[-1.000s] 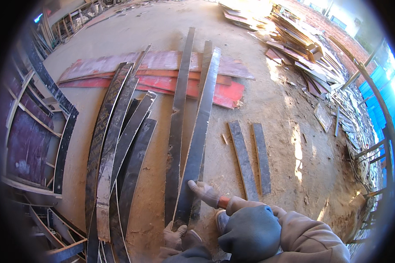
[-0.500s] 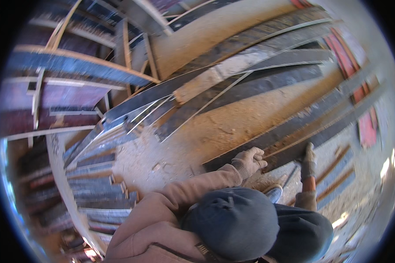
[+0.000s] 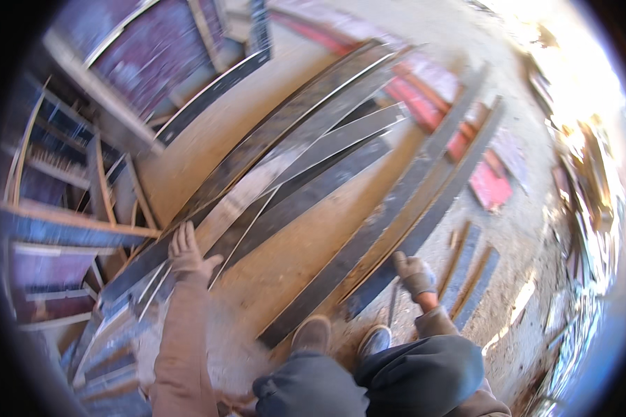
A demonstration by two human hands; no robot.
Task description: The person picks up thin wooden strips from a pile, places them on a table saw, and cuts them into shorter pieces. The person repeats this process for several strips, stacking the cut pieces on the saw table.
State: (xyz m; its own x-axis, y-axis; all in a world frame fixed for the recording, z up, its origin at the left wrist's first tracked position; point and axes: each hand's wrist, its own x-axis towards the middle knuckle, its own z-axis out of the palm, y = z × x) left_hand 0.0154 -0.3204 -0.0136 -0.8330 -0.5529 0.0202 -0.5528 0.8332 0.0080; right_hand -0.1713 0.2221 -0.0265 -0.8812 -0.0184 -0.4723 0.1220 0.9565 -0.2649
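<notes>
My left hand (image 3: 190,257), in a light work glove, reaches out with fingers apart over the left end of a pile of long boards. Under and beside it are a dark board (image 3: 140,267) and a pale, dusty board (image 3: 240,191). My right hand (image 3: 416,273), gloved too, is closed at the right edge of a long dark board (image 3: 431,212), near that board's close end. A thin dark rod (image 3: 393,304) shows just below this hand; whether the hand touches it I cannot tell. Another long dark board (image 3: 368,243) lies alongside to the left.
Red boards (image 3: 490,187) lie crosswise under the far ends. Two short strips (image 3: 478,285) rest on the ground to my right. Wooden-framed panels (image 3: 153,62) stand at the far left. Scrap wood (image 3: 591,187) is heaped along the right. My shoes (image 3: 313,335) are close to the board ends.
My left hand has moved left, from the near boards to the far pile, and its fingers have spread. My right hand stays at the dark board's edge. The view has turned right.
</notes>
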